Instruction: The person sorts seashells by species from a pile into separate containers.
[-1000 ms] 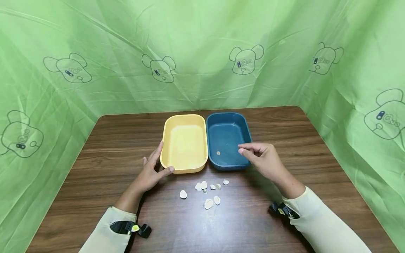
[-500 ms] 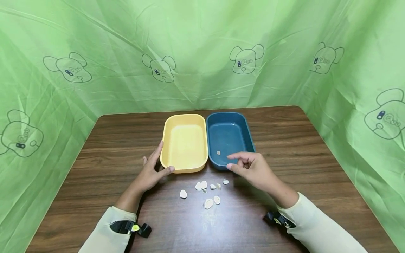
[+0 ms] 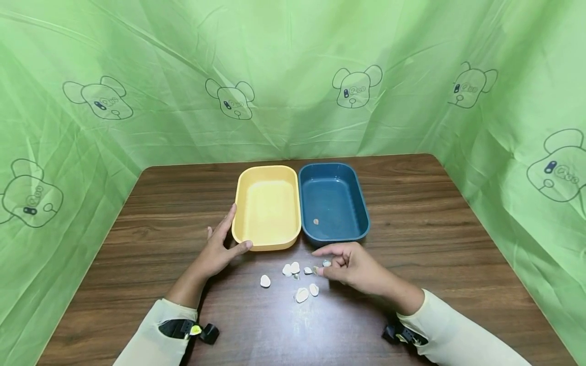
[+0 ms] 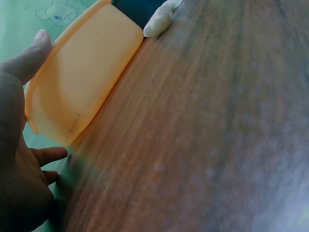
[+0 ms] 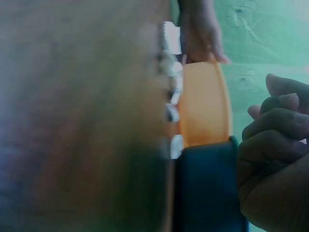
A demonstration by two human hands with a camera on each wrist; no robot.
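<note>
My left hand [image 3: 218, 253] rests against the near left corner of a yellow tray [image 3: 267, 247], thumb at its front rim and fingers spread along its side. In the left wrist view, that hand [image 4: 19, 145] stands beside the tray's outer wall. My right hand [image 3: 354, 267] hovers low over several small pale seashells [image 3: 301, 295] on the table, index finger extended and thumb apart from it. Its thumb tip is right at one small shell [image 3: 315, 270], and another shell [image 3: 326, 263] shows between thumb and index finger. The other fingers of the right hand [image 5: 277, 140] are curled.
A dark blue tray [image 3: 336, 240] stands against the yellow tray's right side, with one small brownish piece [image 3: 316, 221] inside. A single shell [image 3: 265, 281] lies left of the others on the wooden table [image 3: 183, 203]. Green printed cloth [image 3: 293, 101] hangs around the back and sides.
My right hand has moved from over the blue tray toward me and left, down to the shells, its thumb and index finger parting. The left hand and both trays have stayed put.
</note>
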